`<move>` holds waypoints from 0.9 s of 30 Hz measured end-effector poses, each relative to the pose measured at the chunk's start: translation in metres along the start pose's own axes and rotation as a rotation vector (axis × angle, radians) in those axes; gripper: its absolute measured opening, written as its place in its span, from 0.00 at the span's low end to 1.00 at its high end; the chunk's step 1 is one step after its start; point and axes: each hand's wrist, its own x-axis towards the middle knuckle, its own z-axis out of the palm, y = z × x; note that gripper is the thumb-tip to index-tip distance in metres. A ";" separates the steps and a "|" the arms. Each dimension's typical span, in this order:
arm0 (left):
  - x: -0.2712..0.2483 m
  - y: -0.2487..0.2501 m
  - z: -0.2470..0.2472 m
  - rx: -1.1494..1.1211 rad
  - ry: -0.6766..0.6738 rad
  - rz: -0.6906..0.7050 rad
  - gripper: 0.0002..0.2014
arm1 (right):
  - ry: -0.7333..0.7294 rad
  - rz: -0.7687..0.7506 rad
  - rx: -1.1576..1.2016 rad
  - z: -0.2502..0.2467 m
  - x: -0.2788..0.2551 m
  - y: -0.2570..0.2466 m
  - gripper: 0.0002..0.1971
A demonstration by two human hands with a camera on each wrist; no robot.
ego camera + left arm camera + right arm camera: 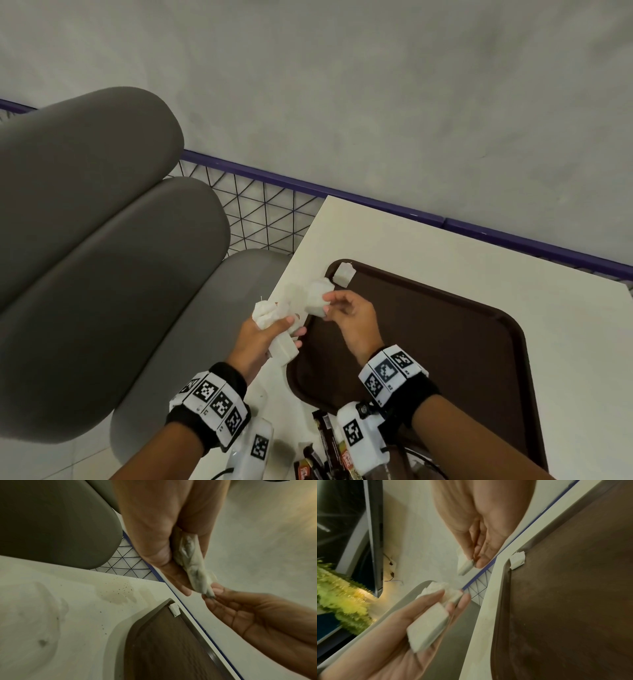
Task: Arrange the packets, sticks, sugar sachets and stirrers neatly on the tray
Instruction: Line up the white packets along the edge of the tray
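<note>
My left hand (274, 330) holds a bunch of white sachets (277, 320) over the table's left edge; the same bunch of sachets (428, 623) lies across its palm in the right wrist view. My right hand (337, 308) pinches one white sachet (317, 296) between thumb and fingertips, just left of the brown tray (445, 342). That pinched sachet (464, 565) hangs clear of the bunch. A single white sachet (343, 275) lies in the tray's far left corner, the same sachet (517, 560) in the right wrist view and sachet (174, 610) in the left wrist view.
The white table (445, 240) ends at a purple rail (342, 192) by the wall. Dark stick packets (325, 442) lie at the near edge under my wrists. A grey cushioned chair (102, 240) stands left of the table.
</note>
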 end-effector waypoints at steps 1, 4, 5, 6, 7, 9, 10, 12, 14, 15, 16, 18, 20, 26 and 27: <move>0.001 0.000 -0.001 -0.022 0.006 -0.011 0.12 | 0.062 0.000 -0.001 -0.004 0.007 0.001 0.14; 0.005 0.001 -0.005 -0.053 0.014 -0.033 0.12 | 0.249 0.051 -0.060 -0.022 0.036 0.010 0.11; 0.006 0.001 -0.006 -0.052 0.014 -0.035 0.13 | 0.295 0.084 -0.087 -0.027 0.047 0.014 0.12; 0.008 0.000 -0.008 -0.052 0.013 -0.034 0.13 | 0.322 0.115 -0.115 -0.032 0.056 0.019 0.12; 0.009 0.000 -0.010 -0.054 0.014 -0.030 0.13 | 0.327 0.137 -0.148 -0.034 0.065 0.025 0.12; 0.013 -0.001 -0.012 -0.061 0.022 -0.026 0.13 | 0.309 0.161 -0.233 -0.036 0.077 0.033 0.12; 0.015 -0.001 -0.013 -0.064 0.026 -0.025 0.12 | 0.303 0.163 -0.269 -0.036 0.082 0.037 0.12; 0.018 -0.001 -0.015 -0.059 0.033 -0.029 0.13 | 0.292 0.166 -0.316 -0.033 0.089 0.045 0.12; 0.022 -0.001 -0.017 -0.045 0.039 -0.039 0.15 | 0.275 0.176 -0.344 -0.026 0.094 0.050 0.13; 0.024 -0.001 -0.017 -0.039 0.042 -0.041 0.15 | 0.267 0.176 -0.352 -0.023 0.095 0.053 0.13; 0.025 -0.001 -0.018 -0.036 0.046 -0.043 0.16 | 0.265 0.170 -0.360 -0.020 0.096 0.054 0.13; 0.028 0.000 -0.019 -0.034 0.058 -0.047 0.16 | 0.274 0.162 -0.379 -0.017 0.098 0.055 0.14; 0.029 0.000 -0.020 -0.030 0.063 -0.050 0.15 | 0.262 0.157 -0.422 -0.017 0.099 0.055 0.13; 0.031 -0.001 -0.019 -0.010 0.092 -0.062 0.11 | 0.193 0.150 -0.531 -0.018 0.101 0.054 0.12; 0.031 0.000 -0.018 -0.003 0.096 -0.065 0.11 | 0.181 0.149 -0.554 -0.018 0.101 0.053 0.12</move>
